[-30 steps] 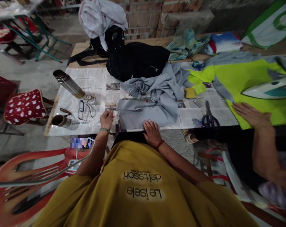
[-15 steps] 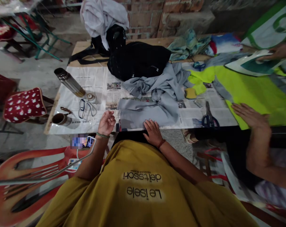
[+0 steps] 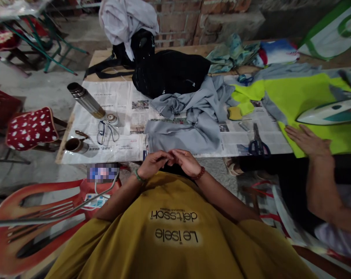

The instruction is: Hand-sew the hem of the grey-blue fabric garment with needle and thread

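My left hand [image 3: 154, 164] and my right hand [image 3: 187, 162] meet at the table's front edge, just before my body. Both have curled fingers, and their fingertips come together. Whatever they may pinch is too small or hidden to make out. Right behind them lies a folded grey cloth [image 3: 181, 135], flat along the table edge. Beyond it is a crumpled grey garment [image 3: 210, 99], partly against a black bag [image 3: 172, 73].
Newspaper covers the table [image 3: 129, 149]. Left stand a steel flask [image 3: 86, 100], glasses [image 3: 101, 133] and a mug [image 3: 76, 145]. Scissors [image 3: 257, 143] lie to the right. A co-worker's hand [image 3: 307, 139] rests on a yellow-green garment [image 3: 297, 97] beside an iron [image 3: 329, 111].
My left hand has moved right and my right hand has left the grey cloth, so both now meet at the table edge. The co-worker's iron has moved nearer and to the right.
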A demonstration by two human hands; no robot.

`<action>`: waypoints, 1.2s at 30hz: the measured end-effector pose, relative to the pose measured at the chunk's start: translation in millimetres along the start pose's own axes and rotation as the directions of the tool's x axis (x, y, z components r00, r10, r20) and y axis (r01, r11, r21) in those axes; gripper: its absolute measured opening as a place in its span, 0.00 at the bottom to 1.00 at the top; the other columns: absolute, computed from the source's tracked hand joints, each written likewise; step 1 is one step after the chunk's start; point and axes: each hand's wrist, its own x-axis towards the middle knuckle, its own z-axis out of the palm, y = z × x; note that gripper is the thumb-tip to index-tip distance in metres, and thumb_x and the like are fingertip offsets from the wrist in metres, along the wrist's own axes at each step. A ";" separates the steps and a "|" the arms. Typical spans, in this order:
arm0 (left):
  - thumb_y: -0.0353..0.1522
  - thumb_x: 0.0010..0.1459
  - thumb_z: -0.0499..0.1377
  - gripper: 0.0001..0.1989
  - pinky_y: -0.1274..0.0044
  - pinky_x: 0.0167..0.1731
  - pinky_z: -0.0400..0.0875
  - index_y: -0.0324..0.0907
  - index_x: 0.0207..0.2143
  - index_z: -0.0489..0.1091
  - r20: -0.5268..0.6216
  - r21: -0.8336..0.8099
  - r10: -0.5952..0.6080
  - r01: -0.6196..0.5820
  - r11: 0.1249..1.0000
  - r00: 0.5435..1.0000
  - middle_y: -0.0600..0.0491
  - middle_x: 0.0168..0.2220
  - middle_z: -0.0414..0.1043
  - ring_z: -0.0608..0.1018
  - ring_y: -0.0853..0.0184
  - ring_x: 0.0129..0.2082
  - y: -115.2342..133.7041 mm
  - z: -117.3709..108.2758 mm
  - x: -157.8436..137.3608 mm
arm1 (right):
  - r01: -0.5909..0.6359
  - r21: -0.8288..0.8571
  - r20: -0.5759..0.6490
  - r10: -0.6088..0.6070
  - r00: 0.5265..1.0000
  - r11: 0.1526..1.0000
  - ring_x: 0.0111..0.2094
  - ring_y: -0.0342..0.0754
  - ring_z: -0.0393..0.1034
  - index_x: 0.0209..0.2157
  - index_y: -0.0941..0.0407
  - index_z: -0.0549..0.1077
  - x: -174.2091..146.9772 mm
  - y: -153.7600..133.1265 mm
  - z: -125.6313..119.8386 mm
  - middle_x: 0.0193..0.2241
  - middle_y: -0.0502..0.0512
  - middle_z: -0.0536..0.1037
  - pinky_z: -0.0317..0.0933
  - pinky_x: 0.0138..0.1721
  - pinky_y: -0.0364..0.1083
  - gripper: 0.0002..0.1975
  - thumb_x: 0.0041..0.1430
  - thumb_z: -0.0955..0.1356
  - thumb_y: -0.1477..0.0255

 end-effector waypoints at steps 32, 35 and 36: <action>0.30 0.57 0.62 0.12 0.67 0.59 0.72 0.43 0.44 0.80 -0.241 0.375 0.140 -0.041 0.926 0.960 0.47 0.50 0.80 0.79 0.58 0.53 11.7 -11.6 7.4 | 0.524 -0.849 0.489 -0.479 0.729 -0.068 0.52 0.50 0.73 0.52 0.54 0.78 3.5 -57.7 -32.9 0.51 0.58 0.79 0.69 0.56 0.52 0.19 0.73 0.57 0.75; 0.39 0.58 0.66 0.13 0.70 0.51 0.76 0.42 0.42 0.81 -0.165 0.174 0.034 -0.005 0.985 0.986 0.48 0.43 0.82 0.81 0.60 0.45 22.1 -4.2 14.3 | 0.615 -0.789 0.554 -0.447 0.703 -0.012 0.53 0.49 0.74 0.55 0.53 0.76 10.7 -63.8 -24.0 0.52 0.57 0.79 0.69 0.57 0.53 0.19 0.74 0.58 0.72; 0.41 0.57 0.67 0.14 0.71 0.48 0.76 0.41 0.40 0.81 -0.148 0.136 0.012 0.008 0.991 0.989 0.49 0.40 0.82 0.81 0.61 0.42 23.4 -2.3 16.1 | 0.644 -0.765 0.576 -0.443 0.687 0.006 0.53 0.49 0.74 0.55 0.53 0.76 13.1 -65.5 -20.9 0.51 0.57 0.80 0.69 0.57 0.52 0.19 0.74 0.58 0.71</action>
